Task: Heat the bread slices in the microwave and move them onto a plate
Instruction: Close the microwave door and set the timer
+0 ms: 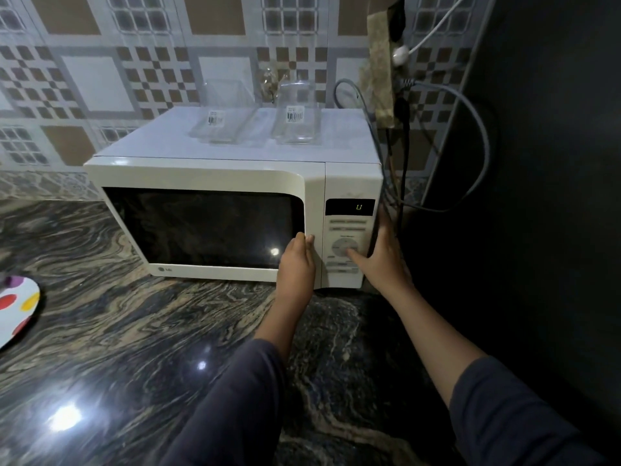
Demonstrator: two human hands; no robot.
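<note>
Where two dark sleeves [235,405] come in from the bottom edge, the veined stone counter [117,331] stretches wide to the left, as far as a spotted plate [16,307] that is cut off by the left border and sits well apart from the microwave [208,176]. On the right a dark panel [537,163] closes in just beside the oven. The left hand [297,264] lies against the right edge of the closed door [201,227], fingers together and pressed flat on it, grasping nothing. The right hand [384,260] spans the front right corner: its thumb [353,253] rests on the control panel [342,227], one finger runs straight up the side, and the others are hidden behind the casing. The door glass is dark (only a lamp's glint shows), so whether the bread is inside cannot be told. Two clear containers [221,119] stand on top of the microwave. Behind it, cables [477,129] loop against the tiled wall [100,79].
</note>
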